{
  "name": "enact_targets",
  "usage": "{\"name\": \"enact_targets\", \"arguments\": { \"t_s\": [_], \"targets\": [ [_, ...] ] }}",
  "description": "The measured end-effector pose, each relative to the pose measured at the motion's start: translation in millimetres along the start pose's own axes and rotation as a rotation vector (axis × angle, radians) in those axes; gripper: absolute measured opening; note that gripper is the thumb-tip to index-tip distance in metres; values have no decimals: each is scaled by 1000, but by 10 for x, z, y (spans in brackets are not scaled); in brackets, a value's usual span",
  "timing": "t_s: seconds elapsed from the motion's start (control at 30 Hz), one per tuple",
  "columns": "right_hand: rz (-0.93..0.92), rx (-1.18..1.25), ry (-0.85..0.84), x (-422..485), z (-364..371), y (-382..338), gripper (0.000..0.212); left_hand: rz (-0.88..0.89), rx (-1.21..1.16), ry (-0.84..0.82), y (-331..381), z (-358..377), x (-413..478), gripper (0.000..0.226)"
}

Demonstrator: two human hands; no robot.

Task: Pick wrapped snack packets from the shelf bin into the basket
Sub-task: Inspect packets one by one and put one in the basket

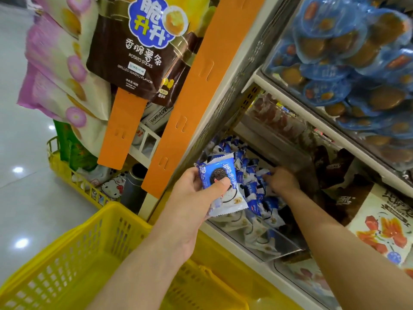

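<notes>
Yellow basket [73, 260]: perforated walls, at lower left below the shelf; the visible interior shows only bare mesh floor. Clear shelf bin [274, 245]: heaped with blue-and-white snack packets [254, 193], each printed with a dark sandwich cookie. Bin above holds blue-lidded cups [348, 63] with brown contents. To the right of the snack bin, dark brown packets [335, 166].

Left hand [194, 198]: clamped on a small stack of held packets [223, 186], thumb pressed across the top one's cookie print, fingers beneath. Stack sits at the bin's front left edge, above and right of the basket rim, not over its interior.

Right hand [282, 181]: reached deep into the bin, fingers down among the loose packets; fingertips hidden, so cannot tell whether it has closed on one.
</notes>
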State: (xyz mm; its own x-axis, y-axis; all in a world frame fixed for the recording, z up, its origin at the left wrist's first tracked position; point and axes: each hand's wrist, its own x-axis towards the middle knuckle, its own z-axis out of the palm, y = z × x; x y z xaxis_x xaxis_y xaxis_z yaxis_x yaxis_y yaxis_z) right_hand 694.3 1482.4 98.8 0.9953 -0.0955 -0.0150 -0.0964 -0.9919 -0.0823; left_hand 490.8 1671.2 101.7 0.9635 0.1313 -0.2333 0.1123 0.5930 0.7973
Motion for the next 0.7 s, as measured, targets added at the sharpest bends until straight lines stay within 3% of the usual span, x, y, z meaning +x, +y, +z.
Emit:
{"name": "enact_targets", "arguments": {
  "t_s": [0.23, 0.47, 0.6, 0.7],
  "targets": [
    [74, 299, -20, 110, 36, -75, 28, -23, -14, -6, -36, 34, 57, 26],
    [64, 264, -104, 76, 67, -135, 36, -31, 38, -15, -39, 37, 50, 28],
    [-45, 218, 17, -91, 5, -275, 40, -37, 70, -6, -48, 24, 36, 26],
    [-215, 386, 155, -407, -98, -410, 34, -35, 124, -13, -73, 11, 16, 35]
  ]
}}
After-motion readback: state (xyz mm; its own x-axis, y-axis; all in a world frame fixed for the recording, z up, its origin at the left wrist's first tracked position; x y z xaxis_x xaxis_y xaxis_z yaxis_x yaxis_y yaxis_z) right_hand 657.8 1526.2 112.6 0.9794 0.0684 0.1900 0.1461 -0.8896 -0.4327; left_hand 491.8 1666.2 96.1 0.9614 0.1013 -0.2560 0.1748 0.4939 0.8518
